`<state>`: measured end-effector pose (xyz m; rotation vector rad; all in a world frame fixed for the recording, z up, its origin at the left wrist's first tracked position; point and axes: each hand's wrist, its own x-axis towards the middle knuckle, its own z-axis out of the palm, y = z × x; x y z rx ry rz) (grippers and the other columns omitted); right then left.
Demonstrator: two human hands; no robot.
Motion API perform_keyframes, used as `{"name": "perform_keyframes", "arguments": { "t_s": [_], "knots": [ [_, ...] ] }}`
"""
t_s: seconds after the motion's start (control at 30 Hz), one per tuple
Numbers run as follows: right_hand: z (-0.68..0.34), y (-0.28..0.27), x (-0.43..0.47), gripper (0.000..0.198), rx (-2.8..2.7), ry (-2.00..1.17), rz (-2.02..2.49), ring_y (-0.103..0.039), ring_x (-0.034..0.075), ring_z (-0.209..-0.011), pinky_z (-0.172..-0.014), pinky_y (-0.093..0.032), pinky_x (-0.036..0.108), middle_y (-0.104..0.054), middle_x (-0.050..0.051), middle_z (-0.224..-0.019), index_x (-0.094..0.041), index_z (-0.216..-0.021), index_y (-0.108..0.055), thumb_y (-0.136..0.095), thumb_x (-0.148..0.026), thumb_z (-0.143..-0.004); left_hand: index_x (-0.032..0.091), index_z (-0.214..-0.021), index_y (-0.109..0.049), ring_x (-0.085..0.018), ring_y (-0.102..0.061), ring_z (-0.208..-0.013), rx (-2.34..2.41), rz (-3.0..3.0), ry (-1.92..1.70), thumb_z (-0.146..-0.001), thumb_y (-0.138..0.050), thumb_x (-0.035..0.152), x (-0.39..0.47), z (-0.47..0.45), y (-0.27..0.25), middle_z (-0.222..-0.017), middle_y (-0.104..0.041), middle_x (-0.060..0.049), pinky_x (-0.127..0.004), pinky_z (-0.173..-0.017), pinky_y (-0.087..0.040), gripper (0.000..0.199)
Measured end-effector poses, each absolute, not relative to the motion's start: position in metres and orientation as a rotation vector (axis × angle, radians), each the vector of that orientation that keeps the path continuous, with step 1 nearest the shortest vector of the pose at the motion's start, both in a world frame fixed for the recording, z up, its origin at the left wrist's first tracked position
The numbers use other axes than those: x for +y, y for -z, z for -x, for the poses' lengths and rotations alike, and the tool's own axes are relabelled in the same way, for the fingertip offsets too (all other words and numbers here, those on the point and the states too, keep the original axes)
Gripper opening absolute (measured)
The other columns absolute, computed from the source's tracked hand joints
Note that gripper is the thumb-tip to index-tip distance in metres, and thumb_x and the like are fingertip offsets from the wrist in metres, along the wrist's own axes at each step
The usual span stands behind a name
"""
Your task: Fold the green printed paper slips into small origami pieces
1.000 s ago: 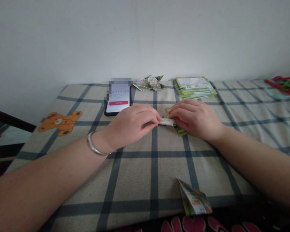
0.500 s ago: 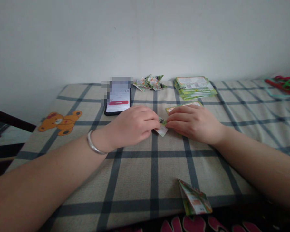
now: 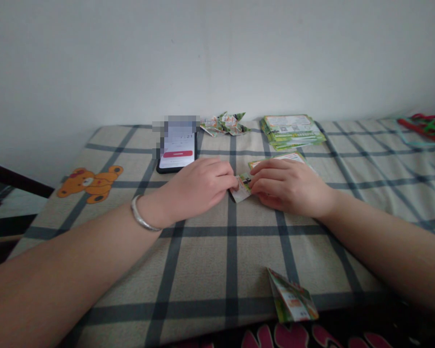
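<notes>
Between my hands lies a small folded paper (image 3: pixel 242 187), printed green and white. My left hand (image 3: pixel 206 186), with a silver bangle at its wrist, pinches the paper's left edge. On the other side, my right hand (image 3: pixel 288 186) has its fingers closed on the right edge; its fingertips are partly hidden. A flat printed sheet (image 3: pixel 293 157) with a green border lies partly under and behind my right hand. Close to the table's front edge rests a folded paper triangle (image 3: pixel 293 299).
A phone (image 3: pixel 177 152) with a lit screen lies beyond my left hand. Folded paper stars (image 3: pixel 226 124) and a stack of printed sheets (image 3: pixel 292 129) lie by the wall. A bear cutout (image 3: pixel 90 183) is at the left, red and green items (image 3: pixel 429 128) at the far right.
More of the small folded paper shows between my hands, and it has turned slightly. My left fingers have drawn back a little to the left. The phone's displayed digits have changed.
</notes>
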<state>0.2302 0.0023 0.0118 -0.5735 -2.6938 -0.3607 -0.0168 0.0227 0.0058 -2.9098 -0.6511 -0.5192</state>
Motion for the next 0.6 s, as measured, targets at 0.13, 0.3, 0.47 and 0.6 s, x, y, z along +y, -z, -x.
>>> {"name": "perform_keyframes", "arguments": {
  "t_s": [0.13,0.3,0.47,0.6],
  "knots": [
    [-0.23,-0.0116,0.0017,0.019,-2.706,0.385,0.572,-0.062,0.021,-0.095,-0.079,-0.049,0.033,-0.072,0.007,-0.096,-0.017,-0.091,-0.067,-0.049,-0.022,-0.095,0.017,-0.095,-0.066,-0.02,-0.058,-0.093,-0.648,2.986,0.503,-0.09,-0.053,0.015,0.0202,0.0166,-0.0075,-0.097,-0.063,-0.006,-0.034,-0.084,-0.048,0.014],
    [-0.2299,-0.0116,-0.0005,0.019,-2.702,0.356,0.575,-0.062,0.02,-0.095,-0.08,-0.049,0.034,-0.072,0.007,-0.097,-0.018,-0.091,-0.067,-0.049,-0.024,-0.095,0.016,-0.097,-0.065,-0.022,-0.058,-0.102,-0.646,3.04,0.495,-0.087,-0.064,0.031,0.0178,0.0161,-0.0078,-0.107,-0.064,-0.008,-0.036,-0.09,-0.049,0.017],
    [-0.2289,-0.0117,-0.0009,0.018,-2.699,0.304,0.56,-0.062,0.021,-0.097,-0.082,-0.05,0.035,-0.072,0.006,-0.095,-0.018,-0.09,-0.068,-0.052,-0.023,-0.094,0.015,-0.092,-0.065,-0.022,-0.06,-0.1,-0.638,3.03,0.52,-0.085,-0.063,0.025,0.017,0.0139,-0.0067,-0.105,-0.065,-0.008,-0.035,-0.09,-0.05,0.013],
    [-0.23,-0.0106,0.0024,0.023,-2.712,0.235,0.61,-0.062,0.023,-0.103,-0.087,-0.05,0.036,-0.072,0.006,-0.105,-0.017,-0.103,-0.068,-0.056,-0.033,-0.092,0.013,-0.09,-0.064,-0.023,-0.062,-0.098,-0.644,3.019,0.562,-0.083,-0.06,0.019,0.0169,0.0138,-0.0069,-0.102,-0.067,-0.008,-0.035,-0.088,-0.052,0.01]
  ]
}}
